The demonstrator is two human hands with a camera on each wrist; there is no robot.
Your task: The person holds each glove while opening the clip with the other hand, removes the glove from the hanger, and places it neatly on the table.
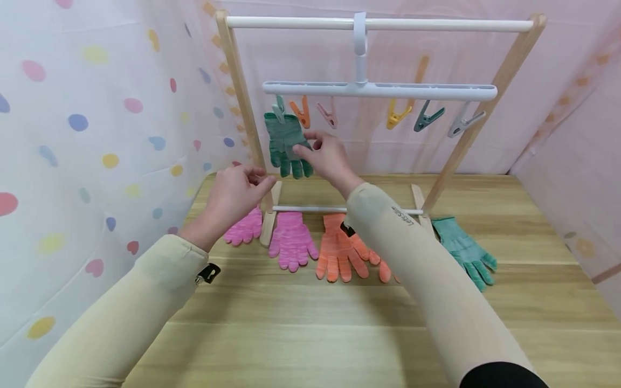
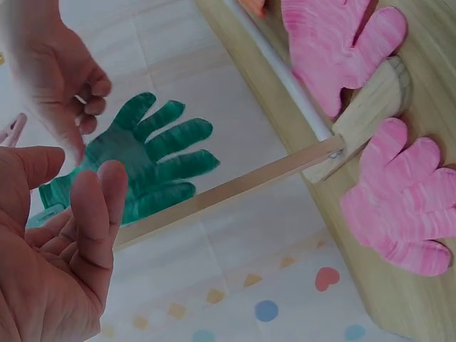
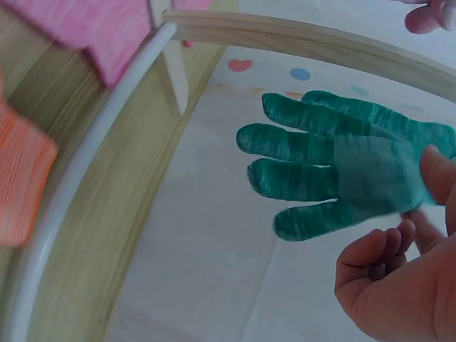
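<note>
A dark green glove (image 1: 287,144) is seen hanging, fingers down, from the leftmost clip (image 1: 278,109) of the white peg hanger (image 1: 378,90), just inside the left post of the wooden rack (image 1: 241,97). Its upper part is touched by the thumb and fingertips of the right hand (image 1: 326,156), whose fingers are loosely extended rather than clamped on the cloth. The left hand (image 1: 234,195) is held apart from the glove, lower and nearer the person, with fingers relaxed and nothing held.

Further along the hanger from the glove, five clips are left unused: orange (image 1: 301,112), pink (image 1: 328,114), yellow (image 1: 398,116), teal (image 1: 427,118) and grey (image 1: 464,123).

Below the glove, on the wooden table (image 1: 301,323) at the rack's foot, five gloves are still laid flat: two pink gloves (image 1: 289,240), two orange gloves (image 1: 342,249), and a green glove (image 1: 464,249) farthest from the hung one.

The work is judged to be at an early stage: one glove is pegged up, five are left.
</note>
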